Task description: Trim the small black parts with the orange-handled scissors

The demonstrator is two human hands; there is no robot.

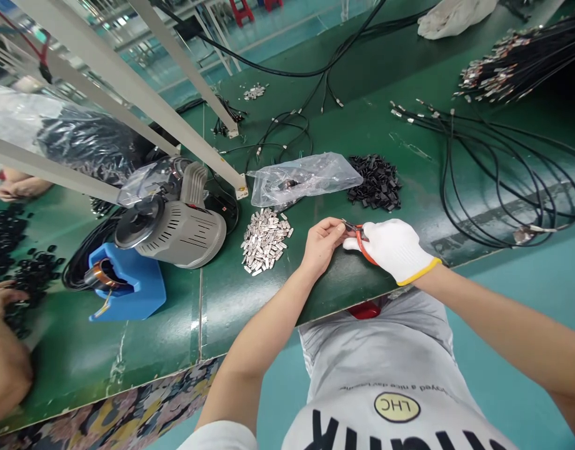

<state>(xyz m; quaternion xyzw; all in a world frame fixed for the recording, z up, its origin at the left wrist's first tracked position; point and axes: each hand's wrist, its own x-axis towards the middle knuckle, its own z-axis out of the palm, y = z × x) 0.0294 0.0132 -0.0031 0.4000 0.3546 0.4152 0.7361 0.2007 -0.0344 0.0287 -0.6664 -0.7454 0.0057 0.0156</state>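
Watching remotely, I see the gloved right hand [394, 247] gripping red-handled pliers [361, 242] and the bare left hand [323, 242] curled at their nose, its grip too hidden to tell.

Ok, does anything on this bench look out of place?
Slightly: a scatter of silvery metal pieces lies far across the green bench, apart from the larger silvery metal pile near the bare left hand, so it may be stray.

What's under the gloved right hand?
The right hand covers part of the pliers: an orange-red handle shows below it, and the dark metal head points toward the left hand. The rest of the grip, and the table directly beneath, are hidden.
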